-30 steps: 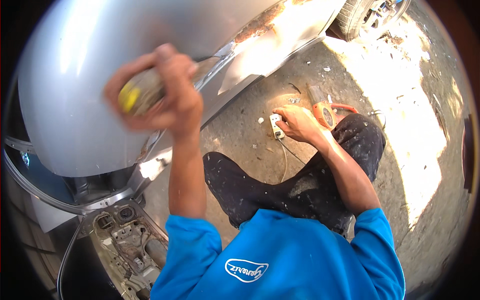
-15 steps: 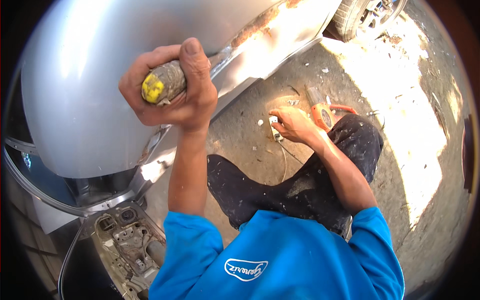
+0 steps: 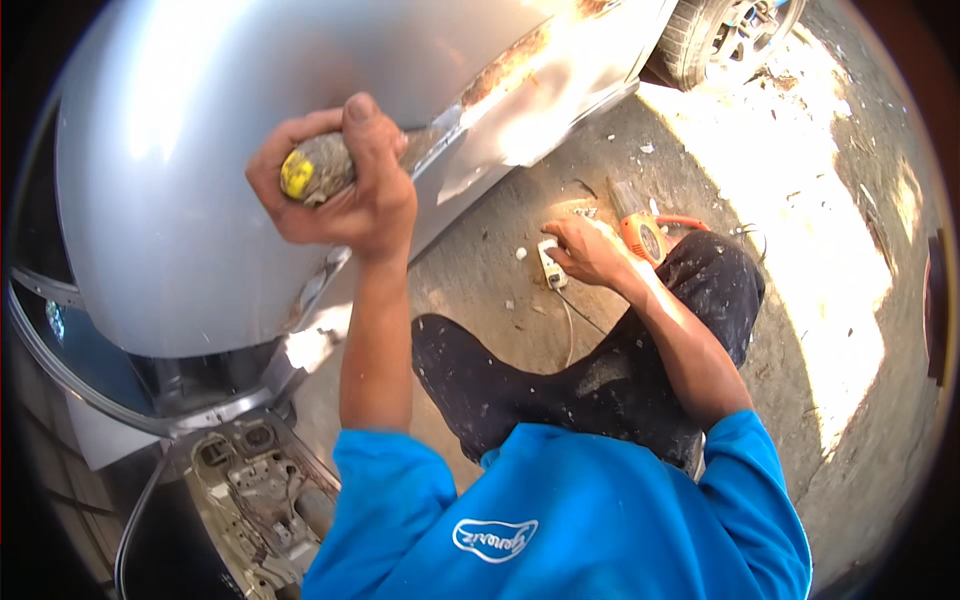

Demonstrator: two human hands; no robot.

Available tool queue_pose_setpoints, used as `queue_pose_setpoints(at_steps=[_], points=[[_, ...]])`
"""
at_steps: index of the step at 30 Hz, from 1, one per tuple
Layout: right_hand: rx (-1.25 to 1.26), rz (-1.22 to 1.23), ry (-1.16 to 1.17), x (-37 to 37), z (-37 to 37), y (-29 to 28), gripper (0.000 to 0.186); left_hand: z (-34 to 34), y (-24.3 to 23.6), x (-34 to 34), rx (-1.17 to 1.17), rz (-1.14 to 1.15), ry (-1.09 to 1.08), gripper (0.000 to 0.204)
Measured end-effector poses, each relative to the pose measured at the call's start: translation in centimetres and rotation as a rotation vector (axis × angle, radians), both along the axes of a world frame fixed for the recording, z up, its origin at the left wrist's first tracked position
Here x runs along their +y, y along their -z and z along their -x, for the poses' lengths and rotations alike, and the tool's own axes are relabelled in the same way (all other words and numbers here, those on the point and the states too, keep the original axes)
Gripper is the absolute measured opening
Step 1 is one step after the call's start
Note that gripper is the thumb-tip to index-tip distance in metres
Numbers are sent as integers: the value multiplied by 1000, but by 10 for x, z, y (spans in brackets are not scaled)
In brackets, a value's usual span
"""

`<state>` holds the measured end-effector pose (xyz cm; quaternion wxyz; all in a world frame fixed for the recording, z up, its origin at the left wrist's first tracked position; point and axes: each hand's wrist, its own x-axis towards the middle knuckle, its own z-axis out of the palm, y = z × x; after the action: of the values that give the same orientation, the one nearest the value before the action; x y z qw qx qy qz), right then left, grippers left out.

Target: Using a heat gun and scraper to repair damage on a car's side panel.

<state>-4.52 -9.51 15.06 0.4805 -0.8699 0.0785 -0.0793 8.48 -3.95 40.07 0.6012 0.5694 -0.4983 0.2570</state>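
My left hand (image 3: 365, 195) grips a worn scraper-like tool (image 3: 325, 165) with a yellow-ended handle, its metal blade at a seam on the silver car body (image 3: 180, 230), near a rusty, bare strip (image 3: 505, 70). My right hand (image 3: 590, 250) hangs beside my right knee with fingers loosely bent and apart, over a white power strip (image 3: 550, 270) with cords; whether it touches the strip I cannot tell. An orange power tool (image 3: 645, 230), apparently a heat gun, lies on the concrete floor just beyond that hand.
A car wheel (image 3: 730, 40) stands at the upper right. An opened door (image 3: 240, 480) with exposed inner mechanism is at the lower left. My bent legs (image 3: 700, 300) are on the sunlit, littered concrete (image 3: 820, 200). Small debris lies near the power strip.
My left hand with the tool has moved right along the panel from a second ago, then slightly down since half a second ago. My right hand stays nearly still.
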Motion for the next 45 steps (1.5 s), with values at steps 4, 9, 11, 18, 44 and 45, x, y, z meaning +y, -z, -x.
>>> queue_pose_setpoints(at_steps=[4, 9, 11, 18, 44, 45], points=[[42, -54, 3, -3, 1, -6, 34, 30, -14, 10, -13, 145, 129, 31], [-4, -14, -20, 1, 4, -11, 35, 11, -1, 12, 10, -40, -40, 28], [58, -15, -24, -6, 3, -14, 34, 24, -9, 15, 23, 78, 92, 28], [89, -140, -52, -5, 1, -28, 37, 20, 17, 34, -140, -185, 14, 33], [-120, -1667, 33, 99, -40, -116, 23, 99, 49, 170, 818, -843, -388, 51], [-129, -1673, 34, 104, -39, -116, 25, 96, 52, 174, 822, -843, -376, 51]])
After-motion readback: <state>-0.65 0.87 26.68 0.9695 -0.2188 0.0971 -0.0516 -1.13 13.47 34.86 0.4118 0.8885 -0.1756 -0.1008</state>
